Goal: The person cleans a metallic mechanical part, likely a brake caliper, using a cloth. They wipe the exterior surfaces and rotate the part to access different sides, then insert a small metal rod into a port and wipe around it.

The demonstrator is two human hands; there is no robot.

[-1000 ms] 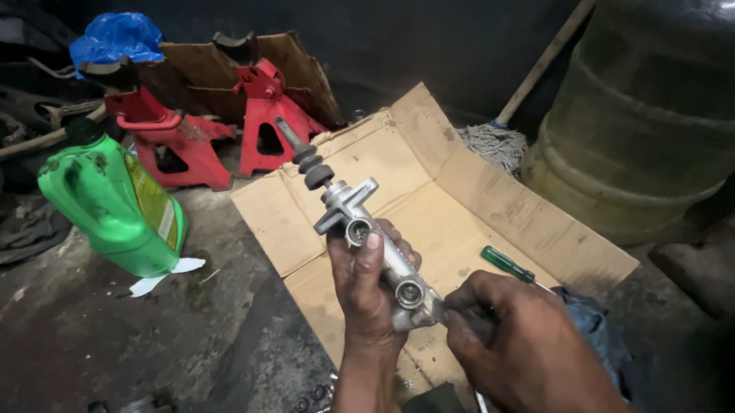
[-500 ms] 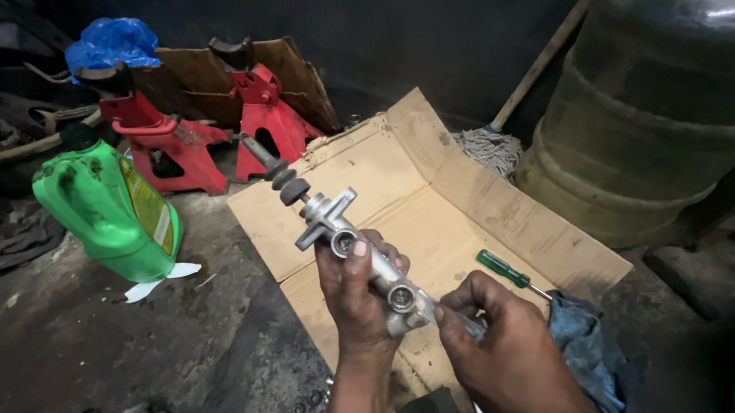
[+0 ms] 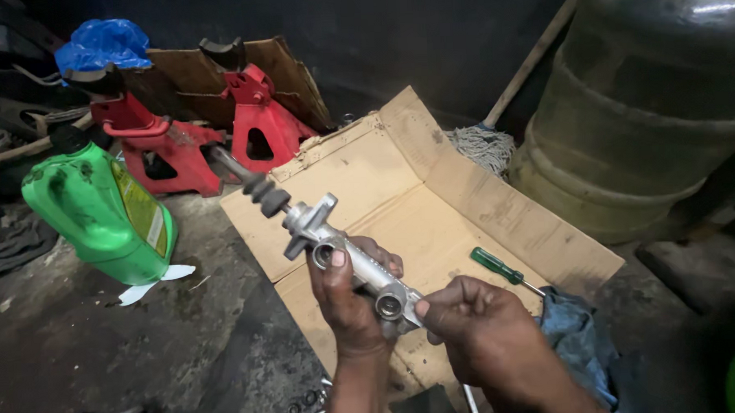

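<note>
Large dark drum at far right, a mop leaning just beside it. Flattened cardboard sheet on the floor at centre. Two red jack stands at far left, a blue plastic bag on top of the left one. Green plastic jug at left, tilted, on the concrete floor. Blue rag at near right, off the cardboard's edge. Metal cylinder assembly, with a black rubber boot and rod at its far end, held above the cardboard at near centre. Left hand clenched around the cylinder body from below, thumb over a port. Right hand with fingertips pinched at the cylinder's near end. Green-handled screwdriver lying on the cardboard, right of the hands.
</note>
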